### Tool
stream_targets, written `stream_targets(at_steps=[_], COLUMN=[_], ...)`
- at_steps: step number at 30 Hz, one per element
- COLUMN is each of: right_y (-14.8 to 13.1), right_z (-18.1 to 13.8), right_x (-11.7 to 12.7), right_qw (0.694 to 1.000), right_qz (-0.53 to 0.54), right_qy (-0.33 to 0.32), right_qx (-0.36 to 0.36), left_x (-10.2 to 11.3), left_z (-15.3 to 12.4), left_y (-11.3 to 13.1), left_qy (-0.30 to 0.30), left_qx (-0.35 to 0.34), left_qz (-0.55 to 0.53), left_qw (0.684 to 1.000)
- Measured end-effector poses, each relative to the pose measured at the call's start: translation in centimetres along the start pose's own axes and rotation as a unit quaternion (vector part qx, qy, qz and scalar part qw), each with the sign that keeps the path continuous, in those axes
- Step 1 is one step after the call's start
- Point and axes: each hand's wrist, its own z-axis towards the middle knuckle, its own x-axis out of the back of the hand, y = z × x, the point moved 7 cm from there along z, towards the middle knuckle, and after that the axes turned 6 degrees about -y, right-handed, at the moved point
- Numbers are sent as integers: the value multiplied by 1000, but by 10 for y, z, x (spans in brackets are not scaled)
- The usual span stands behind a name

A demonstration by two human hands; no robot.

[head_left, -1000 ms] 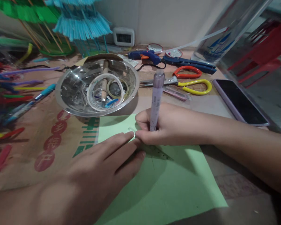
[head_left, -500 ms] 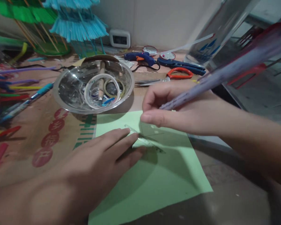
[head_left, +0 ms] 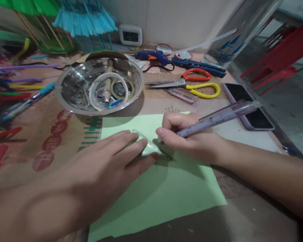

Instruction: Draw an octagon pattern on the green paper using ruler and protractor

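The right hand (head_left: pixel 198 144) has lowered, its gripped pen (head_left: pixel 212 121) beside the ruler (head_left: pixel 151 146). The spread left hand (head_left: pixel 111 164) pins that nearer the paper's (head_left: pixel 166 191) far edge.

Pale wall (head_left: pixel 176 20), red chair (head_left: pixel 288 50) (right), floor (head_left: pixel 296 131)

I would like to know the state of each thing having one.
Purple patterned pen: tilted, gripped in the right hand; tip contact unclear.
Clear plastic triangular ruler: flat, partly under the left hand.
Light green paper sheet: flat.
Metal scissors with red and yellow handles: blades at most slightly open.
Purple-edged rectangular phone: face up, screen dark.
Round silver metal bowl: upright, holding items.
White boxy device: upright, display unreadable.
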Motion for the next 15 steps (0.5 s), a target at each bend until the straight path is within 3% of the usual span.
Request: stream_targets(at_steps=[15], right_y=[2], right_z=[0], right_x=[-4], right_qw=[998], right_qz=[-40], right_qy=[-34], right_qx=[-20], left_x=[8], left_z=[5], left_y=[-3], left_qy=[11], left_qx=[16], left_qz=[-15], left_qw=[1000])
